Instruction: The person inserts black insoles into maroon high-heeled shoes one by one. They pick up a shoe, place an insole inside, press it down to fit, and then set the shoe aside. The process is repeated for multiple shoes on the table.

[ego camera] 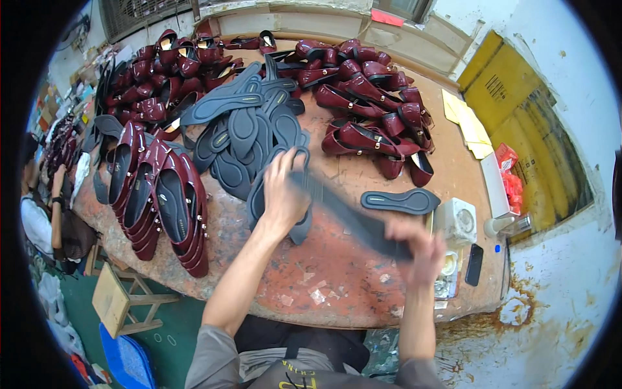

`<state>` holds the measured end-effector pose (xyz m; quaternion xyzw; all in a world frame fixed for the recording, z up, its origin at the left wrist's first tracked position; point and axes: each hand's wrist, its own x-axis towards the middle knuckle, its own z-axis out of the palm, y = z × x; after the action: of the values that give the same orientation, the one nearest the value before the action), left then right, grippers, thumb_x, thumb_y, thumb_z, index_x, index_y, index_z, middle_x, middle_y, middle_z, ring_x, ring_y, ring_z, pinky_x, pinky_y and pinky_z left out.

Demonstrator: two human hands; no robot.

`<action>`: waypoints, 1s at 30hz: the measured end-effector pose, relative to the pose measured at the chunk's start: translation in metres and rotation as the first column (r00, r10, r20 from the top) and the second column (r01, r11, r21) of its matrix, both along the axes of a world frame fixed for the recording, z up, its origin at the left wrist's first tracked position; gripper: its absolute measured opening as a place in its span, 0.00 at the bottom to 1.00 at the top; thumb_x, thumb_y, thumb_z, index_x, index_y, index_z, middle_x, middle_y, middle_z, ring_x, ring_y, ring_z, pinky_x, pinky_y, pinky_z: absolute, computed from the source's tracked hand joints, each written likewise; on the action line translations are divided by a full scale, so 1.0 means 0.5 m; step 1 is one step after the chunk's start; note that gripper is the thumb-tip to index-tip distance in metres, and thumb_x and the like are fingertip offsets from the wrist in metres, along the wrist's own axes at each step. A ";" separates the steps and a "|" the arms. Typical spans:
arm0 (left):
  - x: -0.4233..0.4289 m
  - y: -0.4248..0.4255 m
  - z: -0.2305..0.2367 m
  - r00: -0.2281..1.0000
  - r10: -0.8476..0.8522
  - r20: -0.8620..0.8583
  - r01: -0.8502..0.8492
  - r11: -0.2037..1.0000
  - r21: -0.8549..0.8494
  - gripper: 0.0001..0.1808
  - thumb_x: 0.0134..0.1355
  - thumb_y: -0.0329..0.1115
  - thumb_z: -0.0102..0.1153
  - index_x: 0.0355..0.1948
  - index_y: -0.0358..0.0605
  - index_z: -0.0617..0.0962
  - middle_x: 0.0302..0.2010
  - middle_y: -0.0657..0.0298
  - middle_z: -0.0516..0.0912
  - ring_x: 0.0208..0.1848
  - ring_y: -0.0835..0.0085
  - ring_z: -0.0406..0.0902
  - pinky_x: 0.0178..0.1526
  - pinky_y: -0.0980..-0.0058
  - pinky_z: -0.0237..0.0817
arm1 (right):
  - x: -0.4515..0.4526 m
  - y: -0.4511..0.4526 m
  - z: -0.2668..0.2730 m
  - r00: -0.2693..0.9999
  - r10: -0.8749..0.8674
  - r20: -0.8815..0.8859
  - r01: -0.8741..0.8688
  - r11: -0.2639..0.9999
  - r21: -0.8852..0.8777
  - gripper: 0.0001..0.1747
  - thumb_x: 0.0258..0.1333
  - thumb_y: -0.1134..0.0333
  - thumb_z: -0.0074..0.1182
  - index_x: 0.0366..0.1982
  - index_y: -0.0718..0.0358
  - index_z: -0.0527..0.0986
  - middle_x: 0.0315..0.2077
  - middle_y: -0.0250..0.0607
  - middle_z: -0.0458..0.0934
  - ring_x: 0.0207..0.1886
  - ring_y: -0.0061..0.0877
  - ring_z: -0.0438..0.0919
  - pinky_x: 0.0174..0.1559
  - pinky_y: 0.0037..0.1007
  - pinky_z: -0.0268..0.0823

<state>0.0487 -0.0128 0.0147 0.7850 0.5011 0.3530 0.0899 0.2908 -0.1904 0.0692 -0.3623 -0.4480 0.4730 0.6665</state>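
Note:
A dark grey shoe insole (354,214), blurred by motion, spans the gap between my two hands. Its lower right end is in my right hand (420,248). At its other end is my left hand (284,192), over the near edge of a heap of grey insoles (243,126); whether its fingers grip the insole or one in the heap is unclear. One more insole (401,201) lies apart on the right. Nested burgundy patent shoes (182,214) stand in rows left of my left hand. Loose burgundy shoes (374,138) are piled beyond my right hand.
More burgundy shoes (167,87) fill the back left. At the right stand a white block-shaped container (457,221), a small cup (449,262), a phone (474,265) and a white box (495,189) with red packets. A wooden stool (112,299) and a seated person (41,223) are at left.

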 end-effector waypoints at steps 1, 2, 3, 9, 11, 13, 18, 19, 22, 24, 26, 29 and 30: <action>0.047 0.044 0.004 0.981 -0.132 0.144 0.127 0.991 0.044 0.31 0.67 0.37 0.67 0.68 0.36 0.76 0.72 0.42 0.74 0.78 0.37 0.64 0.75 0.33 0.56 | 0.024 -0.075 -0.037 0.991 -0.051 0.126 0.061 0.995 -0.075 0.31 0.74 0.46 0.53 0.32 0.69 0.84 0.40 0.49 0.87 0.49 0.38 0.84 0.60 0.43 0.74; 0.106 0.080 0.019 0.969 -0.202 0.142 0.186 0.975 0.120 0.33 0.66 0.36 0.68 0.70 0.38 0.74 0.73 0.42 0.73 0.76 0.37 0.65 0.75 0.36 0.58 | 0.032 -0.151 -0.054 0.934 -0.109 0.340 0.193 0.955 -0.224 0.10 0.64 0.66 0.69 0.35 0.67 0.85 0.39 0.44 0.87 0.45 0.34 0.85 0.55 0.38 0.76; 0.163 0.109 0.029 0.957 -0.261 0.124 0.236 0.953 0.188 0.35 0.65 0.35 0.69 0.71 0.40 0.73 0.74 0.42 0.72 0.75 0.37 0.67 0.75 0.39 0.61 | 0.010 -0.206 -0.054 0.837 -0.108 0.536 0.351 0.858 -0.376 0.06 0.61 0.76 0.69 0.40 0.64 0.87 0.39 0.41 0.90 0.48 0.28 0.86 0.55 0.33 0.76; 0.270 0.220 0.108 0.942 -0.143 -0.305 0.148 0.989 -0.004 0.16 0.58 0.31 0.74 0.47 0.41 0.86 0.60 0.49 0.77 0.62 0.45 0.79 0.62 0.48 0.75 | -0.084 -0.299 -0.087 0.009 0.007 1.000 0.401 0.916 -0.010 0.20 0.55 0.64 0.74 0.48 0.62 0.84 0.63 0.55 0.74 0.72 0.53 0.66 0.74 0.61 0.55; 0.287 0.148 0.133 0.970 -0.216 -0.109 0.232 0.958 0.169 0.15 0.57 0.29 0.72 0.46 0.41 0.85 0.62 0.50 0.77 0.58 0.46 0.82 0.55 0.49 0.79 | -0.108 -0.263 -0.099 0.146 -0.024 0.989 0.355 0.934 -0.029 0.24 0.53 0.62 0.76 0.48 0.64 0.81 0.63 0.55 0.74 0.71 0.53 0.68 0.75 0.62 0.54; 0.294 0.016 0.143 0.970 -0.237 -0.049 0.240 0.923 0.300 0.15 0.55 0.21 0.67 0.45 0.40 0.85 0.60 0.49 0.77 0.58 0.46 0.81 0.53 0.54 0.81 | -0.113 -0.233 -0.156 0.151 -0.083 0.985 0.392 0.920 0.018 0.26 0.51 0.61 0.77 0.47 0.64 0.77 0.59 0.53 0.75 0.67 0.53 0.71 0.72 0.60 0.57; -0.006 -0.238 0.121 0.919 -0.383 0.096 0.378 0.924 0.058 0.11 0.56 0.24 0.71 0.40 0.39 0.83 0.59 0.50 0.79 0.63 0.44 0.80 0.55 0.55 0.80 | -0.146 -0.254 -0.033 0.472 0.335 0.816 -0.083 0.938 -0.337 0.23 0.49 0.68 0.76 0.44 0.61 0.76 0.49 0.47 0.72 0.49 0.46 0.79 0.52 0.41 0.75; -0.070 -0.289 0.115 0.905 -0.406 0.125 0.413 0.910 -0.039 0.11 0.55 0.24 0.72 0.39 0.39 0.83 0.56 0.51 0.80 0.64 0.45 0.80 0.55 0.55 0.80 | -0.136 -0.266 0.001 0.543 0.411 0.732 -0.249 0.912 -0.327 0.23 0.49 0.69 0.76 0.45 0.61 0.77 0.51 0.45 0.73 0.52 0.45 0.80 0.54 0.40 0.75; -0.169 -0.398 0.071 0.863 -0.505 0.026 0.503 0.851 -0.152 0.13 0.50 0.20 0.72 0.37 0.40 0.83 0.50 0.55 0.81 0.67 0.47 0.80 0.57 0.58 0.81 | -0.085 -0.313 0.081 0.608 0.508 0.610 -0.287 0.857 -0.427 0.24 0.46 0.67 0.80 0.44 0.62 0.81 0.53 0.44 0.78 0.54 0.40 0.82 0.57 0.38 0.76; -0.197 -0.443 0.049 0.855 -0.497 -0.149 0.447 0.852 -0.273 0.13 0.51 0.25 0.73 0.39 0.41 0.86 0.52 0.58 0.84 0.73 0.45 0.74 0.72 0.38 0.66 | -0.056 -0.315 0.098 0.625 0.474 0.620 -0.211 0.867 -0.451 0.25 0.39 0.66 0.85 0.39 0.63 0.83 0.49 0.44 0.82 0.51 0.37 0.84 0.53 0.37 0.78; -0.175 -0.454 0.053 0.808 -0.513 -0.291 0.441 0.853 -0.280 0.14 0.54 0.29 0.70 0.44 0.42 0.88 0.57 0.60 0.85 0.78 0.45 0.68 0.78 0.25 0.50 | -0.058 -0.308 0.104 0.641 0.363 0.676 -0.066 0.904 -0.423 0.25 0.33 0.67 0.86 0.36 0.62 0.84 0.44 0.43 0.84 0.48 0.36 0.85 0.49 0.36 0.78; -0.106 -0.441 0.051 0.770 -0.624 -0.130 0.555 0.757 -0.344 0.20 0.57 0.32 0.69 0.52 0.41 0.88 0.62 0.60 0.85 0.81 0.48 0.63 0.78 0.20 0.41 | -0.067 -0.277 0.099 0.533 0.242 0.811 -0.023 0.962 -0.272 0.26 0.30 0.66 0.86 0.36 0.63 0.85 0.44 0.45 0.86 0.46 0.37 0.84 0.48 0.38 0.75; -0.091 -0.416 0.054 0.805 -0.590 -0.054 0.540 0.768 -0.344 0.19 0.59 0.30 0.68 0.53 0.41 0.88 0.63 0.59 0.85 0.80 0.48 0.65 0.79 0.26 0.46 | -0.073 -0.255 0.100 0.455 0.210 0.865 -0.052 0.976 -0.209 0.26 0.29 0.65 0.86 0.35 0.64 0.85 0.44 0.47 0.86 0.45 0.38 0.84 0.49 0.39 0.74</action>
<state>0.0032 -0.2208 0.0415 0.9005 0.2957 0.1620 0.2747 0.2543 -0.3181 0.1193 -0.5684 -0.7165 0.3004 0.2708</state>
